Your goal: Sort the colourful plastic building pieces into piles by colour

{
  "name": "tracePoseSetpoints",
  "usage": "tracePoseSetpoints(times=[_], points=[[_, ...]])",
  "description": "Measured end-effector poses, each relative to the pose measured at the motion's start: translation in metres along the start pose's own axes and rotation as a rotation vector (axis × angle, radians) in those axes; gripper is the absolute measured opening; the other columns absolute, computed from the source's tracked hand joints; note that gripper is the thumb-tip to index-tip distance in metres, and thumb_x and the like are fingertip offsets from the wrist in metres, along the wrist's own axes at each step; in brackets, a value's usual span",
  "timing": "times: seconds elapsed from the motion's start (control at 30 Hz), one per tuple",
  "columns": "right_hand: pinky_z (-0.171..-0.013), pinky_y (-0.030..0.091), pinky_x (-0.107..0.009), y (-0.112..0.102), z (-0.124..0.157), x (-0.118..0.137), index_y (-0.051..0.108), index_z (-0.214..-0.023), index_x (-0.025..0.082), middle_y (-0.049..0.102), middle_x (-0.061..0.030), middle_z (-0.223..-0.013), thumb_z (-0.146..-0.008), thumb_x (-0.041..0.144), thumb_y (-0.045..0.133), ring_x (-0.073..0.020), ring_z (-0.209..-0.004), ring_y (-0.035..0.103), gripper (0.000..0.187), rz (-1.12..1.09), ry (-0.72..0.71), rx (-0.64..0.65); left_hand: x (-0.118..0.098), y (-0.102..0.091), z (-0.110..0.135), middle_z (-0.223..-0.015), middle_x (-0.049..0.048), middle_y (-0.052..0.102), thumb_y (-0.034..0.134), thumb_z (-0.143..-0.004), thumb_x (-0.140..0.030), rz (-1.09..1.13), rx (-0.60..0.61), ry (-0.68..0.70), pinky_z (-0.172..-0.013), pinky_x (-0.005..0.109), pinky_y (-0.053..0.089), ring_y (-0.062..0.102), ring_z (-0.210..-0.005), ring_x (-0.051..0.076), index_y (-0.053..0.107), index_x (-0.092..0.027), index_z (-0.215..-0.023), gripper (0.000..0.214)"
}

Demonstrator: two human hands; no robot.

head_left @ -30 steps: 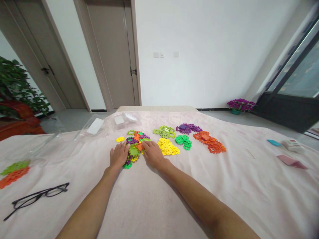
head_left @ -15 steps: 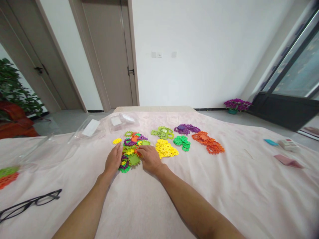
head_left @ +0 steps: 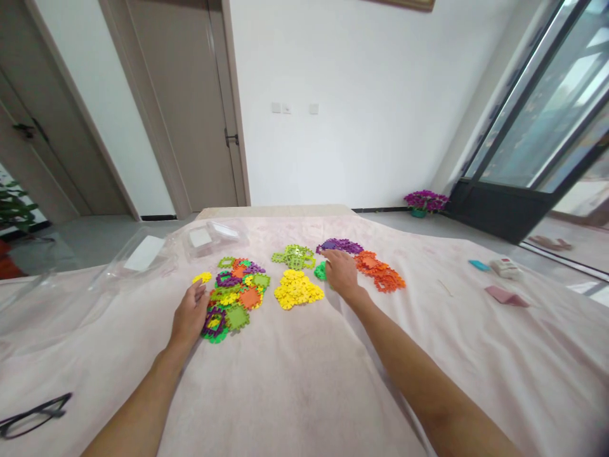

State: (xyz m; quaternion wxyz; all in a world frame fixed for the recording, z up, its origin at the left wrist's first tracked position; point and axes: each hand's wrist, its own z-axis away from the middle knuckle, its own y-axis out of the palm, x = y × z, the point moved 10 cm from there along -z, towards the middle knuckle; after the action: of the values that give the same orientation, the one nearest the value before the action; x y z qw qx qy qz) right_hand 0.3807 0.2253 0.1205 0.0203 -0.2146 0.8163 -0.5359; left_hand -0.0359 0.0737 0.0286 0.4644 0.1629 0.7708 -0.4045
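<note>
My left hand (head_left: 189,314) rests at the left edge of a mixed pile of plastic interlocking pieces (head_left: 238,316), its fingers loosely extended and apart. A small yellow stack of pieces (head_left: 202,277) lies just beyond its fingertips. My right hand (head_left: 341,274) is over the green pile (head_left: 320,271), covering most of it, with fingers bent together towards the purple pile (head_left: 347,245). What those fingers hold, if anything, is hidden. To the left of this hand are a yellow flower-shaped pile (head_left: 297,291) and a light green pile (head_left: 294,256); an orange pile (head_left: 380,271) lies to its right.
Clear plastic containers (head_left: 143,251) stand at the back left of the cloth-covered table (head_left: 295,393). Black glasses (head_left: 35,416) lie at the front left. On the right are a blue item (head_left: 479,265), a whitish box-like item (head_left: 505,268) and a folded pink piece (head_left: 507,296).
My right hand has moved from the mixed pile rightward to the green and purple piles. An orange square piece now shows in the mixed pile. The view has turned slightly right.
</note>
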Motion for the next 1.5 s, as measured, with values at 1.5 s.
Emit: tracePoseSetpoints(times=[1.5], points=[[-0.109, 0.017, -0.078, 0.120, -0.113, -0.131, 0.032, -0.155, 0.042, 0.023, -0.0045, -0.167, -0.100, 0.057, 0.041, -0.0373, -0.152, 0.012, 0.058, 0.165, 0.143, 0.349, 0.003, 0.012, -0.007, -0.140, 0.0117, 0.061, 0.044, -0.089, -0.047, -0.185, 0.080, 0.015, -0.116, 0.041, 0.037, 0.056, -0.130, 0.026, 0.056, -0.016, -0.138, 0.059]])
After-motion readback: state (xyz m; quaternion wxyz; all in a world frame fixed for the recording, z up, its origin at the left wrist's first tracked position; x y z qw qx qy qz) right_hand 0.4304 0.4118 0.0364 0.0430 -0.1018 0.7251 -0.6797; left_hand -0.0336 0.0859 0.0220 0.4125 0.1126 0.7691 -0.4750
